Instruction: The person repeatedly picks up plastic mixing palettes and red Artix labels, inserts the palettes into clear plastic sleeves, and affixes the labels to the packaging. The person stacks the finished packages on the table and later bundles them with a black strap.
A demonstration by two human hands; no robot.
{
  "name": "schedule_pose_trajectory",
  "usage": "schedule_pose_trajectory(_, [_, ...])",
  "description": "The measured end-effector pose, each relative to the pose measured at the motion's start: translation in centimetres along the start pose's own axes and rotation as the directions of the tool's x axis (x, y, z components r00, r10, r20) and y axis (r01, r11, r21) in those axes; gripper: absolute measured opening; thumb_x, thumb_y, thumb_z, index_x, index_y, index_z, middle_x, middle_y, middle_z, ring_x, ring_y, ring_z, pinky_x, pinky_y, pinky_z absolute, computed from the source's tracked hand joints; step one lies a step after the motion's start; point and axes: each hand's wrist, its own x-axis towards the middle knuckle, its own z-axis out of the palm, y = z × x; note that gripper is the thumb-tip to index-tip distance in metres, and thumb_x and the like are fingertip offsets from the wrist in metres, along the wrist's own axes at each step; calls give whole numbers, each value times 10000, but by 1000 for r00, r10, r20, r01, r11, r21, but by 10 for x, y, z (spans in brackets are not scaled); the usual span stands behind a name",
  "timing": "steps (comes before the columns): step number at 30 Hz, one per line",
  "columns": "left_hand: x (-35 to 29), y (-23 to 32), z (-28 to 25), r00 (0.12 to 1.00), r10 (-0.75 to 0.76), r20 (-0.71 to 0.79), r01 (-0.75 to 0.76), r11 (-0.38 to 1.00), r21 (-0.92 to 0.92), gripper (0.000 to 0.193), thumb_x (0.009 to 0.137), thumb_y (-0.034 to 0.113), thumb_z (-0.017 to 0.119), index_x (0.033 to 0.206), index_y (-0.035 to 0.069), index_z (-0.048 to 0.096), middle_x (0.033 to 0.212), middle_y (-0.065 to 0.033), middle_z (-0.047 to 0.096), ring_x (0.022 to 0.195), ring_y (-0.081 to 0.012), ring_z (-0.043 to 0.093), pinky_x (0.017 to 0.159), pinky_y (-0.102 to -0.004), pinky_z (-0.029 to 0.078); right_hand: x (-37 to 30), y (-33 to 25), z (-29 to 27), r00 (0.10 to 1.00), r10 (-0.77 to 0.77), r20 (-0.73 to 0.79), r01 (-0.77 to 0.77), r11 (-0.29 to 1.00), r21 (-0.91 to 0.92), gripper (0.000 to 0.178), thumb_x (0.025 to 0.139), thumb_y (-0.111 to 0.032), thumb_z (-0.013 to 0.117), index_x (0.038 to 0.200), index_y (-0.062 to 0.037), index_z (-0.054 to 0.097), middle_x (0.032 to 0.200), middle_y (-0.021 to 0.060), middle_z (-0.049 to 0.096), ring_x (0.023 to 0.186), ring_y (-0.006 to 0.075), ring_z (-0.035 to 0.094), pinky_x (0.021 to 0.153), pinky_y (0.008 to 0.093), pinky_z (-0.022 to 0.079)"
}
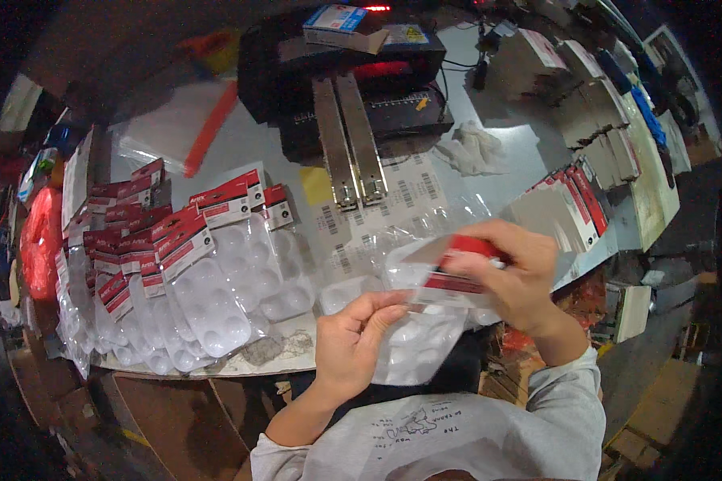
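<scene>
Close in front of my body, a white paint palette with round wells (415, 353) sits in a clear plastic bag. My left hand (349, 341) pinches the bag's upper edge between thumb and fingers. Above it, my right hand (520, 268) is closed on a red and white header card (457, 268) at the bag's top; the card and fingers are blurred. Whether the card is inside the bag's mouth or over it, I cannot tell. Beyond my hands lie more white palettes in clear bags (401, 260), partly covered by my right hand and the card.
Bagged palettes with red header cards (208, 301) overlap in a pile at left. A black machine (345, 72) with two metal rails (341, 136) stands at the back, over barcode sheets (409, 188). Card stacks (565, 208) line the right side. Clear bags (168, 128) lie back left.
</scene>
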Motion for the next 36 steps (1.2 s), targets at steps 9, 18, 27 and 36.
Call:
schedule_pose_trajectory(9, [2, -10, -7, 986, 71, -150, -50, 989, 136, 132, 877, 127, 597, 880, 10, 658, 638, -33, 621, 549, -34, 461, 507, -201, 385, 18, 3, 29, 975, -183, 127, 189, 981, -42, 140, 712, -135, 749, 741, -16, 680, 614, 68, 635, 472, 104, 579, 437, 210, 414])
schedule_pose_trajectory(18, [9, -14, -4, 984, 5, -180, -16, 998, -58, 161, 881, 125, 600, 873, -30, 646, 684, 12, 594, 620, -31, 464, 558, -187, 381, 22, 18, 37, 967, -226, 117, 219, 973, 76, 199, 684, -194, 770, 726, -24, 676, 596, 72, 622, 455, 160, 582, 427, 242, 416])
schedule_pose_trajectory(27, [13, -26, -18, 898, 37, -439, -31, 999, 22, 212, 876, 162, 617, 843, -45, 649, 664, 56, 535, 617, -29, 419, 539, -178, 333, 19, 33, 14, 839, 340, 424, -433, 890, 144, 205, 780, -163, 693, 817, 38, 674, 683, 82, 647, 560, 102, 599, 466, 224, 432])
schedule_pose_trajectory(36, [8, -38, -22, 905, -12, -425, -42, 992, -116, 226, 904, 172, 573, 893, -47, 627, 743, 23, 573, 662, -38, 423, 604, -181, 349, -9, 40, 27, 670, 391, 631, -735, 467, 491, 198, 856, -158, 620, 830, 38, 639, 741, 87, 644, 614, 125, 623, 487, 225, 482])
